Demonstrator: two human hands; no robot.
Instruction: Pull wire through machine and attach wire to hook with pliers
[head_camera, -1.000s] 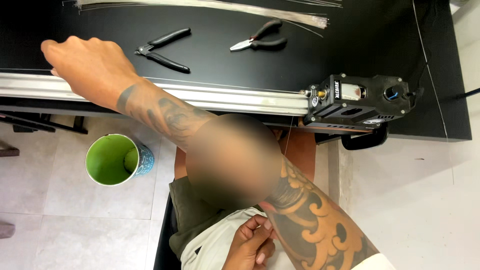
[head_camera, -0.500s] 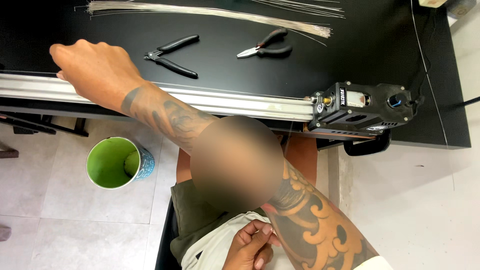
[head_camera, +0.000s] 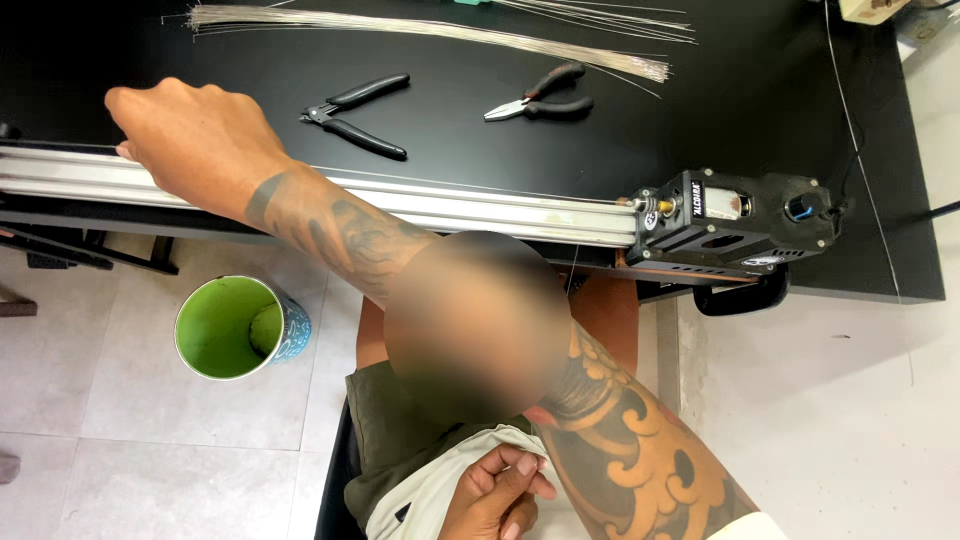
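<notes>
Head view: the right hand (head_camera: 200, 145) lies at the far left, back up, laid over the left part of a long metal rail (head_camera: 480, 210) that runs along the near edge of the black table (head_camera: 750, 110). Its thumb rests against the rail's top and its fingers bend over the far side, hidden past the knuckles, so I cannot tell whether it clamps the rail or only rests there. The step in hand looks like steadying or feeling along the rail. At the rail's right end sits a black motor box (head_camera: 735, 220), well apart from the hand.

Farther back on the table lie black cutters (head_camera: 355, 115), near the hand, then pliers (head_camera: 540, 100) to the right, and a long bundle of thin wires (head_camera: 420, 27) along the far edge. Reaching either tool would call for lifting the hand off the rail.

The left hand (head_camera: 495, 490) rests in the lap, loosely curled, with nothing seen in it. A green cup (head_camera: 235, 328) stands on the floor under the rail.
</notes>
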